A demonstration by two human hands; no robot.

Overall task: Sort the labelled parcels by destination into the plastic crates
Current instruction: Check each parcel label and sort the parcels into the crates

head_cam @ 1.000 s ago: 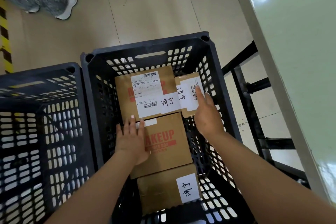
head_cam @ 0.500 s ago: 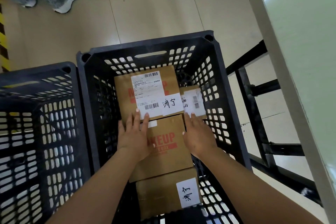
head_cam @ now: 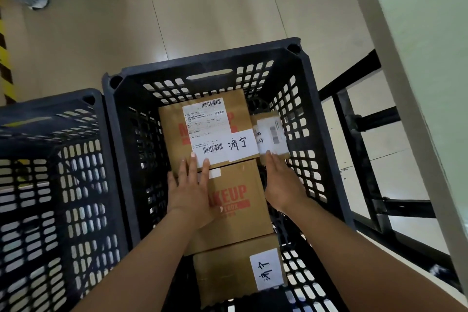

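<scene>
Head view, looking down into the middle crate (head_cam: 121,134): we have just let go of the small parcel (head_cam: 272,134), which a second ago our right hand (head_cam: 281,182) was steering down against the right wall. It now lies at the far right of the crate floor, beside the large labelled box (head_cam: 207,132), its own label too blurred to read. Our right hand has pulled back, fingers straight, fingertips just touching the parcel's near edge and holding nothing. Our left hand (head_cam: 190,185) has crept forward and rests flat, fingers extended, across the seam between the labelled box and the "MAKEUP" box (head_cam: 235,205), gripping neither.

By our reading, this parcel is sorted and we are tidying the load before reaching for the next one.

Four cardboard parcels sit in this crate: the large box at the far end with a printed waybill and a handwritten tag, the small parcel beside it, the "MAKEUP" box in the middle, and a nearer box (head_cam: 228,276) bearing the same handwritten tag. To the left stands a second crate (head_cam: 50,114), rim to rim with the first; we can make out no parcel in the part that shows. A pale table (head_cam: 430,58) stands to the right.
</scene>
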